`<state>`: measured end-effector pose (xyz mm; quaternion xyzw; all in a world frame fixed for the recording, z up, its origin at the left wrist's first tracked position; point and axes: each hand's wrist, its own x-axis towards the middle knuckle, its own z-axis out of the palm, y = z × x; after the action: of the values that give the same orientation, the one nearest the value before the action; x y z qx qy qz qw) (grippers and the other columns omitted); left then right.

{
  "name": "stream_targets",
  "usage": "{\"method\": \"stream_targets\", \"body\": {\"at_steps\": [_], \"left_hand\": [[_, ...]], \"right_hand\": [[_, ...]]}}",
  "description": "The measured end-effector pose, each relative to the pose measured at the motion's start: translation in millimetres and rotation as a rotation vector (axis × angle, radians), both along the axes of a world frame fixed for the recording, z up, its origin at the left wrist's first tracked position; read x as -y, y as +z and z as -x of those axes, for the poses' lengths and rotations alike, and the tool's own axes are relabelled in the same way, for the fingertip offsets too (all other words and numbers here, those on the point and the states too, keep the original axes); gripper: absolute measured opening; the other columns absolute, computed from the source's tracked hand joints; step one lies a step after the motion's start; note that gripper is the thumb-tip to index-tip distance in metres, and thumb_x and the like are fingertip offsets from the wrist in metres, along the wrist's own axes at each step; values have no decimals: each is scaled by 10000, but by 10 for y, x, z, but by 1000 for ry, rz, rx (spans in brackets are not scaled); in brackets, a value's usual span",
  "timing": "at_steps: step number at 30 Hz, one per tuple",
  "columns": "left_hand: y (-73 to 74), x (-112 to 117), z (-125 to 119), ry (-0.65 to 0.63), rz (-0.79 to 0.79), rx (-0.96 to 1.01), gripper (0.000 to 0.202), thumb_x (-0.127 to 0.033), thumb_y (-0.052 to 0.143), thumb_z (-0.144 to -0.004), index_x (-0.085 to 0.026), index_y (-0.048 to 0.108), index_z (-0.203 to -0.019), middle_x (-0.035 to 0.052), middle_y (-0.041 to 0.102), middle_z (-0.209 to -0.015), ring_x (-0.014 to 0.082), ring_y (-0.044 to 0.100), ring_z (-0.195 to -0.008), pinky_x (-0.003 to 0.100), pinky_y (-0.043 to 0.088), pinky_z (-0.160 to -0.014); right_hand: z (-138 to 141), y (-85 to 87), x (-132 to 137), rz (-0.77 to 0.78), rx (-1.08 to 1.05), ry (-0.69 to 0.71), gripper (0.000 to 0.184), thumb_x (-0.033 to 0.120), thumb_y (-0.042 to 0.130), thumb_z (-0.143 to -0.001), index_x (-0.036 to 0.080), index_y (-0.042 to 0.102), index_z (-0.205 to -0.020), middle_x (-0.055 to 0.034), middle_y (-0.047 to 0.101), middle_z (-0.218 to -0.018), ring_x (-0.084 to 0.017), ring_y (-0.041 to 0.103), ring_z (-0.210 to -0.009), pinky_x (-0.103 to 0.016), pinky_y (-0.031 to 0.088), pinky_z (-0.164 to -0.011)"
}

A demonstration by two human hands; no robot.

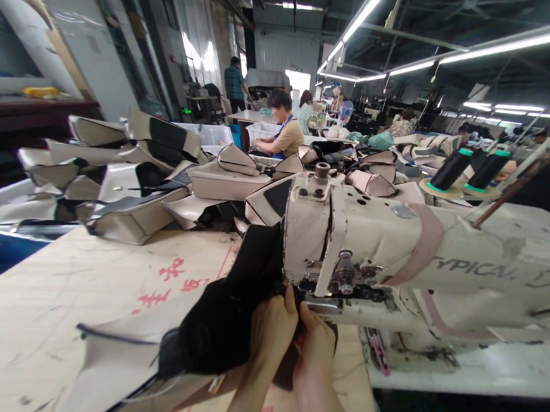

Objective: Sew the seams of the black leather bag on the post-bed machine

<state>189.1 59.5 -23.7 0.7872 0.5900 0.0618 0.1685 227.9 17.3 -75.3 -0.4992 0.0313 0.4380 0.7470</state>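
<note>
A cream sewing machine with a cylinder arm takes up the right side. Black fabric, joined to a cream bag panel, runs up under its head. My left hand is closed on the black fabric by the needle area, fingers pointing toward the presser foot. Close beside it, my right hand grips the fabric's right edge just below the metal arm end. The needle and the fingertips' exact contact are hidden by the machine head and the dark cloth.
Behind the wooden table lies a heap of cream and black bag pieces. Two black thread cones stand on the machine's far side. Pink-handled thread snips hang below the arm. A co-worker sits beyond the heap.
</note>
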Motion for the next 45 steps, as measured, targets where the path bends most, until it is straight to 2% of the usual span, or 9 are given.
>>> {"method": "stream_targets", "body": {"at_steps": [7,9,13,18,24,28,35,40,45], "left_hand": [[7,-20,-1,0,-3,-2,535,-334,238,-907,-102,690,-741,163,705,-787,227,665,-777,271,439,-659],[8,-19,-1,5,-6,-1,537,-342,242,-907,-97,692,-745,171,704,-797,232,665,-784,272,438,-669],[4,-22,-8,10,-16,3,552,-353,235,-908,-93,698,-757,173,704,-803,236,664,-797,272,434,-670],[0,-29,-17,2,-25,-6,585,-350,206,-913,-93,697,-725,167,705,-777,240,671,-749,282,422,-621],[6,-9,-24,-12,-62,-18,599,-355,180,-919,-109,697,-742,157,707,-774,243,671,-744,292,417,-617],[3,13,-11,-21,-78,-22,627,-371,169,-920,-106,701,-719,165,704,-742,254,671,-745,296,424,-624],[6,41,14,-28,-106,-16,633,-372,158,-923,-107,702,-736,160,706,-736,253,672,-725,296,424,-608],[18,28,13,-36,-115,-17,628,-357,164,-923,-106,695,-702,161,705,-712,258,674,-701,300,419,-581],[8,6,5,-47,-100,-26,656,-365,138,-924,-116,692,-677,163,708,-741,263,673,-737,303,424,-601]], "right_hand": [[-333,38,324,43,304,187,432,518,710,-601,134,534,-513,30,434,-419,-74,360,-377,-200,218,-379],[-726,109,703,167,867,93,372,498,604,-736,138,628,-643,-20,558,-555,-134,507,-513,-227,370,-477],[-1799,257,1591,482,1798,-617,330,381,594,-773,105,646,-945,-158,611,-986,-297,552,-963,-407,406,-872],[-2543,80,2151,677,2236,-370,434,382,396,-877,100,554,-1166,-146,594,-1094,-306,540,-1042,-475,354,-951],[-2448,-479,2206,654,2282,-414,431,313,438,-872,148,472,-1269,-110,563,-1173,-276,536,-1074,-452,353,-967],[-2407,-604,2227,666,2252,-393,432,305,448,-876,174,451,-1288,-92,554,-1191,-261,528,-1091,-446,345,-978],[-2388,-10,2134,667,2174,-458,401,365,369,-908,158,537,-1207,-99,586,-1139,-262,532,-1084,-442,341,-980],[-1842,236,1933,549,1921,-649,300,355,484,-858,155,656,-1001,-103,659,-946,-234,613,-885,-363,398,-900],[-904,30,1259,247,1126,43,410,480,447,-857,139,658,-770,-42,593,-597,-140,543,-530,-215,404,-495]]}}
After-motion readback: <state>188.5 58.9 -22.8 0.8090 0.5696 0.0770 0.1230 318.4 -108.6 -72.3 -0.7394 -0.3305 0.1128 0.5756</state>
